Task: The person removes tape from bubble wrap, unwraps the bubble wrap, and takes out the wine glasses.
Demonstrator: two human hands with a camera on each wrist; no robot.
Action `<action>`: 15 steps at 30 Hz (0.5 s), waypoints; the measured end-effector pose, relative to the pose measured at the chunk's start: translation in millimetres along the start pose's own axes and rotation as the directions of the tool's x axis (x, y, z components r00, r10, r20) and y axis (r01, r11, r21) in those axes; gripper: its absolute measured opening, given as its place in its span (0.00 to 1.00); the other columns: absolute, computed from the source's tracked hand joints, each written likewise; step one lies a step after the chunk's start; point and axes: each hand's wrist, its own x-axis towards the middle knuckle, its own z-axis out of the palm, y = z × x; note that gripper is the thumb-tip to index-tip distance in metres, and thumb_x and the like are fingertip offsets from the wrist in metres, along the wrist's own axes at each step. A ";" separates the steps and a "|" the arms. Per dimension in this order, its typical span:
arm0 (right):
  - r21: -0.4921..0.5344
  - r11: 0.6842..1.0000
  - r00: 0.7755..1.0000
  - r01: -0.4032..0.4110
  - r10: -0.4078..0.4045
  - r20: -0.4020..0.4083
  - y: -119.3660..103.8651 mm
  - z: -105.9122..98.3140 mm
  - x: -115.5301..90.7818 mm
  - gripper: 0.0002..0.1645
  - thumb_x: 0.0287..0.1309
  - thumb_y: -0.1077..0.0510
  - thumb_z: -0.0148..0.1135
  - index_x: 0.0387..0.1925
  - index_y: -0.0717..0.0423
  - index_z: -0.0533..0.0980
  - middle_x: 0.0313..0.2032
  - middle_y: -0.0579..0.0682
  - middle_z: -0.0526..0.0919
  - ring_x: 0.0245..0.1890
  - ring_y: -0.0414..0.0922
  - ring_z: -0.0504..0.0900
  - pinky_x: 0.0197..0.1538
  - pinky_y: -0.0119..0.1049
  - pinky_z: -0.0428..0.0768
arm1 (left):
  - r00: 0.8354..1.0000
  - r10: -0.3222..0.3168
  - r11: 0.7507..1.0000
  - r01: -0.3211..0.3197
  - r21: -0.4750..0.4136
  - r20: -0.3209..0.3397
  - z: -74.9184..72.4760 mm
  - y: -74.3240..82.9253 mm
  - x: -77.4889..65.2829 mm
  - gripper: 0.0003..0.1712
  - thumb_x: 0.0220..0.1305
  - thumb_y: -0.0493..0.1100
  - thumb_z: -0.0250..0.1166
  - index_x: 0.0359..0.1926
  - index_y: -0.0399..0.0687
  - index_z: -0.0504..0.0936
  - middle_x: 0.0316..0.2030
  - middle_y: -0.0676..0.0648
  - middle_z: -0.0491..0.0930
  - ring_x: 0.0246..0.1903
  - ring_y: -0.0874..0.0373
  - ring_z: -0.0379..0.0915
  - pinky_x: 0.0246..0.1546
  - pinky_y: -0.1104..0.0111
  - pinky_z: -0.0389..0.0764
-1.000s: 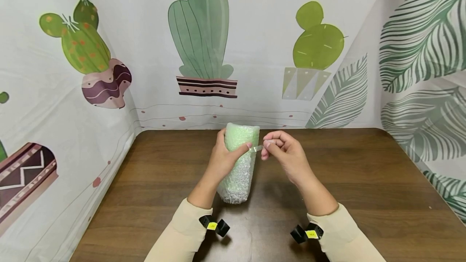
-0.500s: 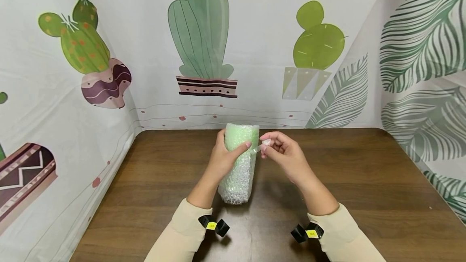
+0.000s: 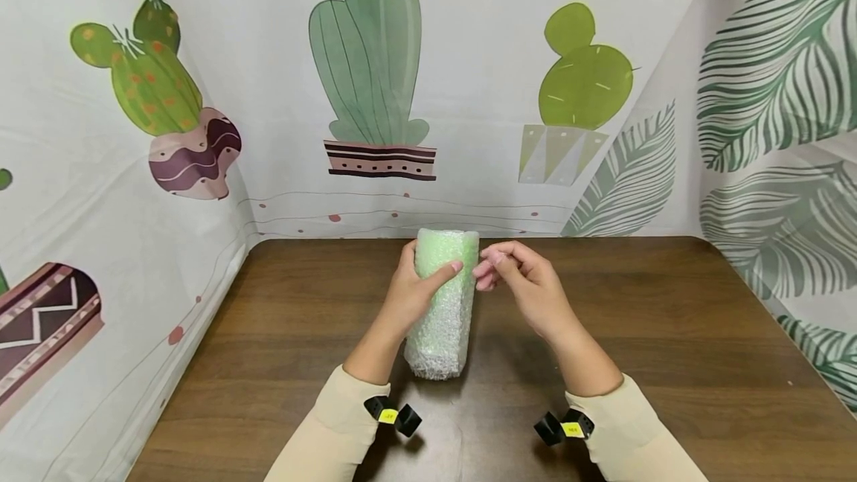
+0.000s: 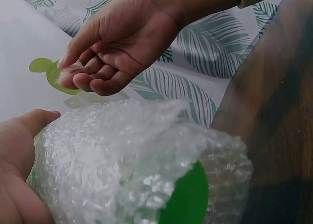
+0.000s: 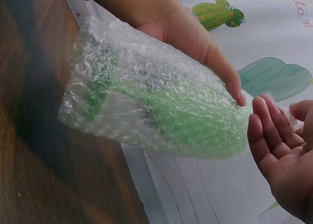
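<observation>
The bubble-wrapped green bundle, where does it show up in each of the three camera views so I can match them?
Head: bubble-wrapped bundle at centre, standing on the table, gripped by the left hand.
Left wrist: fills the lower left.
Right wrist: lies across the middle.
Shared landmark: the right hand, beside the bundle's top end in all three.

We cannot make out what the green thing (image 5: 186,117) inside the bubble wrap (image 3: 442,303) is. The left hand (image 4: 19,165) is cut off by the left wrist view's edge, and whether the right hand (image 3: 518,281) pinches anything is too small to tell.
</observation>
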 end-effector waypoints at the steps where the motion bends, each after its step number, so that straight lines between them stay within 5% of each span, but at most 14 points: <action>1: 0.003 1.000 1.000 0.002 -0.002 0.008 0.3 -0.2 0.4 0.18 0.77 0.61 0.48 0.52 0.76 0.73 0.37 0.47 0.89 0.33 0.41 0.88 0.40 0.36 0.87 | 1.000 -0.004 1.000 0.004 -0.018 0.013 0.4 -0.7 0.3 0.51 0.57 0.61 0.73 0.75 0.56 0.56 0.59 0.41 0.74 0.50 0.47 0.79 0.43 0.58 0.85; 6: 0.036 0.999 1.000 0.000 -0.001 0.029 2.8 -1.0 0.8 0.20 0.78 0.61 0.47 0.57 0.77 0.72 0.44 0.51 0.89 0.37 0.44 0.89 0.41 0.40 0.88 | 0.996 -0.040 0.994 0.048 -0.095 0.079 2.1 -5.2 2.4 0.49 0.60 0.59 0.72 0.75 0.55 0.55 0.59 0.41 0.73 0.47 0.48 0.80 0.42 0.58 0.86; 15: -0.051 0.993 0.995 -0.103 0.103 0.005 4.4 -1.5 1.3 0.14 0.76 0.68 0.42 0.47 0.75 0.72 0.36 0.61 0.77 0.33 0.42 0.80 0.37 0.34 0.84 | 0.989 -0.086 0.990 0.098 -0.098 0.120 5.1 -15.6 6.5 0.49 0.62 0.62 0.69 0.74 0.49 0.56 0.60 0.38 0.72 0.50 0.47 0.78 0.44 0.57 0.85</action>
